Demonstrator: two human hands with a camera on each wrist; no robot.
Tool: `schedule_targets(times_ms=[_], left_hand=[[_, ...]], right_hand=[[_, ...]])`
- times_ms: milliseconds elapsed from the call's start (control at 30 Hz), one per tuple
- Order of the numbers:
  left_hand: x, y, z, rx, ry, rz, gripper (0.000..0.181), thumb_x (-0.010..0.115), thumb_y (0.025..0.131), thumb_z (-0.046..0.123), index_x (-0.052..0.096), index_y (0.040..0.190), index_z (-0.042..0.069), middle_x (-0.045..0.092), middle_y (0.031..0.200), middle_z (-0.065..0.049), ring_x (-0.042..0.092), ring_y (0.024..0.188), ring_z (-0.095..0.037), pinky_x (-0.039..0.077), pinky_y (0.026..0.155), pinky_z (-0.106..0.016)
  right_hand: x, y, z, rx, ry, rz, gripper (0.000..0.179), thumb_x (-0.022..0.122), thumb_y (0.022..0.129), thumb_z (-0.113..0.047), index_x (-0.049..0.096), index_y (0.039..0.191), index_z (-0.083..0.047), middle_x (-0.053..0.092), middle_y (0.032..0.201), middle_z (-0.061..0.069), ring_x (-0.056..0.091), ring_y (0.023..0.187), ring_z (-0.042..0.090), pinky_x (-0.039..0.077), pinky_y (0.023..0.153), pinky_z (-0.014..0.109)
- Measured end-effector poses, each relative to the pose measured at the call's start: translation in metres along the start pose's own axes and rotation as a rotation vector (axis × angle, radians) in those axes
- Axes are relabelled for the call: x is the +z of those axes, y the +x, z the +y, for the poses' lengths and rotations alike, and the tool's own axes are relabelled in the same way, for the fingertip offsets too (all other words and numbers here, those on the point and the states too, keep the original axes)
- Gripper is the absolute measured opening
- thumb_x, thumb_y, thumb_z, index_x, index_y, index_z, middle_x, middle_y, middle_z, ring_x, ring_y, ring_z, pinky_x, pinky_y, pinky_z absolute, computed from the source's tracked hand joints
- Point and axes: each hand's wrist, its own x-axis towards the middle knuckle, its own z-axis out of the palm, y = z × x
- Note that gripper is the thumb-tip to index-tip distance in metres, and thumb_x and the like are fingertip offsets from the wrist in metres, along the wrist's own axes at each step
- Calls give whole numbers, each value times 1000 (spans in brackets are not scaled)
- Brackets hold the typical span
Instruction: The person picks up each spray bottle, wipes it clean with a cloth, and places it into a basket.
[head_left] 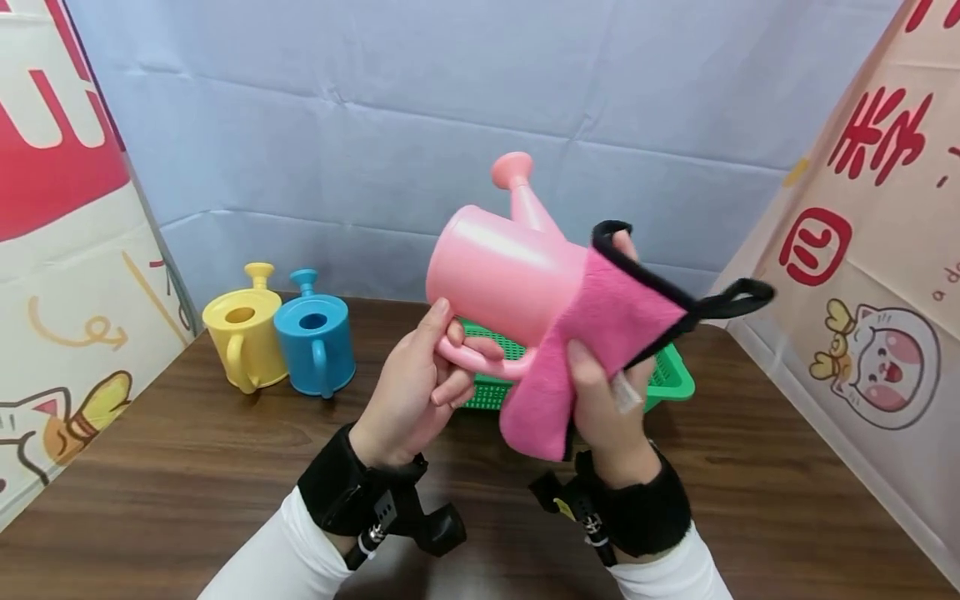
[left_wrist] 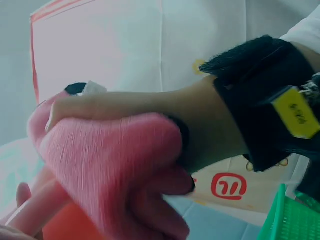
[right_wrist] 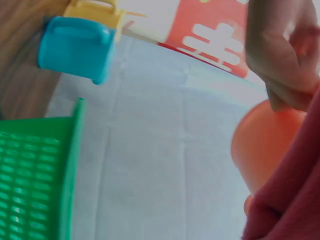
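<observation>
A pink watering can (head_left: 502, 275) is held tipped on its side above the table, spout pointing up and to the left. My left hand (head_left: 412, 387) grips its handle (head_left: 483, 360), thumb up against the body. In my right hand (head_left: 611, 412) is a pink cloth (head_left: 607, 312) with black edging and a black loop, wrapped over the can's right end, which it hides. The left wrist view shows the cloth (left_wrist: 110, 155) draped around the right hand's fingers. Part of the can (right_wrist: 265, 142) appears in the right wrist view beside the cloth.
Behind the can, a green perforated basket (head_left: 671, 377) stands on the wooden table (head_left: 225, 475). Yellow (head_left: 243, 337) and blue (head_left: 315, 346) watering cans stand upright side by side at the left. Pale blue fabric (head_left: 450, 100) hangs at the back, with printed sheets on both sides.
</observation>
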Motion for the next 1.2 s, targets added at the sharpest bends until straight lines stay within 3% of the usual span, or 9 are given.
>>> schedule_targets(times_ms=[133,267,333,567,733,800,867,1033,1200], left_hand=[[3,-1,-4,-17,-35,-96,35,32,103,34,43,78,13,68,82,-2,33,39,-2,21,45,-21],[4,-3,-6,-26,-38,-139,35,31,103,34,44,77,13,69,82,-2,34,39,-2,19,45,-23],[4,-4,-7,-22,-47,-146,35,30,103,33,44,77,13,69,82,-2,35,39,-2,19,45,-22],[5,-4,-6,60,-141,-116,37,26,103,35,43,77,15,69,83,-1,34,38,-3,30,46,-17],[4,-3,-4,137,-114,-15,34,28,102,38,40,80,16,69,85,0,34,39,-2,31,46,-17],[3,-3,-4,147,-86,17,33,28,102,38,39,80,16,69,85,0,34,39,-2,31,47,-17],[2,-3,-5,144,-60,25,34,28,102,38,39,79,16,69,84,1,34,39,-3,31,46,-17],[1,-1,-7,113,-4,-13,34,30,103,37,39,79,15,69,83,0,34,38,-3,30,46,-19],[-3,3,-7,54,59,-101,34,30,103,34,40,79,13,69,81,-1,32,38,-4,29,47,-20]], right_hand=[[-13,-1,-7,81,13,170,48,49,76,-4,48,124,4,55,119,11,50,101,23,39,90,31],[-21,-6,-10,216,80,305,27,50,81,-8,54,107,-3,59,92,12,56,79,19,44,76,29],[-22,-7,-10,249,107,306,28,51,84,-11,52,110,-3,58,97,14,57,83,21,45,78,31],[-7,-15,-4,147,64,92,23,51,87,-9,53,108,0,61,84,6,60,69,13,48,69,26],[13,-15,0,34,-14,-135,58,54,90,-14,28,136,11,48,129,13,50,106,23,45,84,30],[17,-12,1,18,-38,-173,70,53,90,-14,13,143,8,32,142,17,38,115,30,41,90,33],[17,-10,1,25,-21,-172,69,51,89,-12,13,143,7,32,141,18,38,115,32,41,89,33],[9,-5,0,31,41,-57,68,45,80,-3,20,143,6,33,142,16,37,118,33,38,95,37],[-6,-8,-5,168,48,186,38,46,81,-8,50,118,-3,58,99,12,55,85,22,44,76,30]])
